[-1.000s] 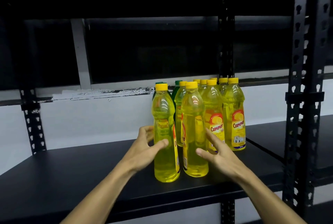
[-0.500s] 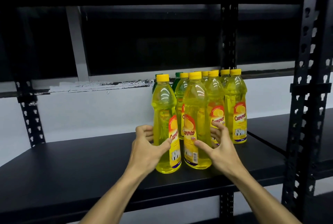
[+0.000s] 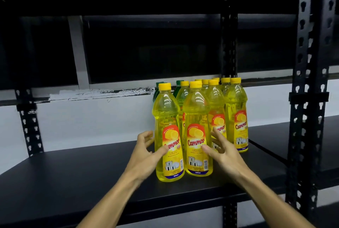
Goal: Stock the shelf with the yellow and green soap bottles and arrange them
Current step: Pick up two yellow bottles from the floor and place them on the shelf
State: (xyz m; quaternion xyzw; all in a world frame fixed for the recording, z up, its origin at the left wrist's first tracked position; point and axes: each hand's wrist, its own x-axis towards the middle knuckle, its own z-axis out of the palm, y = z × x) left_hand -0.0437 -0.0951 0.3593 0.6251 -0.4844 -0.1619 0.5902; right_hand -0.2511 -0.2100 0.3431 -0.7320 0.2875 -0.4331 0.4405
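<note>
Several yellow soap bottles stand in a tight cluster on the black shelf [image 3: 73,169], and two green bottles [image 3: 157,90] peek out behind them. The two front bottles face me with their labels: the left front bottle [image 3: 167,117] and the right front bottle [image 3: 196,114]. My left hand [image 3: 145,154] sits at the left side of the left front bottle, thumb tip touching its label, fingers loosely spread. My right hand [image 3: 222,154] is at the right side of the right front bottle, thumb at the label's edge, fingers splayed toward the bottles behind.
A perforated black upright post [image 3: 308,99] stands at the right, with an adjoining shelf [image 3: 271,136] beyond it. Another post [image 3: 29,126] is at the back left. An upper shelf hangs dark overhead. A white wall runs behind.
Both front bottles have been turned so their labels face me. My hands, which gripped them earlier, have loosened and spread their fingers.
</note>
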